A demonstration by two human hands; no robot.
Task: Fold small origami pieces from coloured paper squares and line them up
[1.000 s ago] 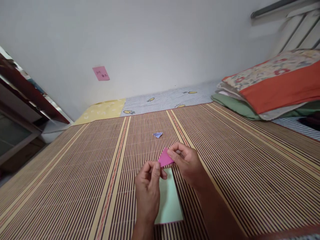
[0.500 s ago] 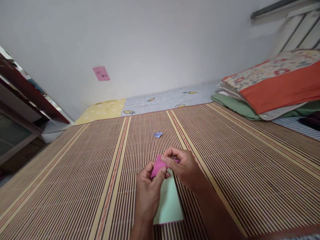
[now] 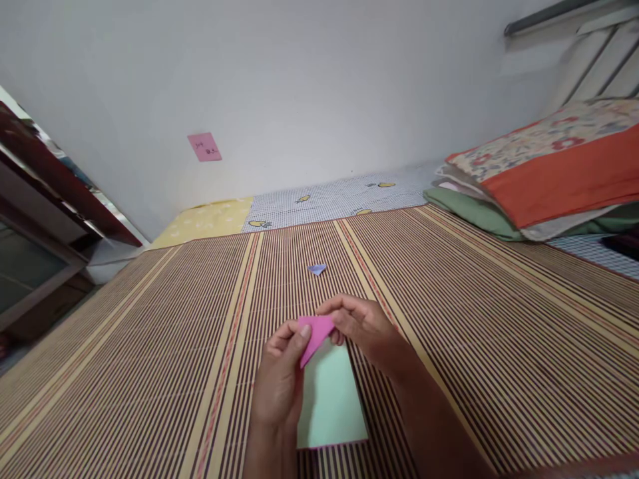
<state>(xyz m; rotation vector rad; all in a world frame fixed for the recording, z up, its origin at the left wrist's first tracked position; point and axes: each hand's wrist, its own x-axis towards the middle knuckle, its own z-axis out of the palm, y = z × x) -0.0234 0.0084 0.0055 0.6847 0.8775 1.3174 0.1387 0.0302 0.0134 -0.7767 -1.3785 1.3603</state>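
Currently, we hold a pink folded paper [image 3: 315, 329] across our view of the far end of a mint-green paper sheet [image 3: 333, 399], which lies on a striped slatted mat [image 3: 164, 346] and shows a pink edge along its near side. We have the left hand [image 3: 277, 379] clamped on the left part of the folded paper: the thumb presses the visible face and the fingers sit behind. We bring the right hand [image 3: 372, 332] to the right corner, thumb against it and index finger extended near the top edge; whether this hand grips the corner or only touches it, we are unable to determine. Beyond both hands, we find a small lilac folded paper [image 3: 317, 269] resting on the mat. Along the mat's far edge, we note a yellow printed cloth [image 3: 204, 219] and, to its right, a checked sheet [image 3: 329, 196] with yellow prints. On the wall [image 3: 319, 86], we observe a pink note [image 3: 204, 147] bearing dark handwriting. At far right, we locate a floral-and-orange pillow [image 3: 554, 189] above green fabric [image 3: 474, 213]
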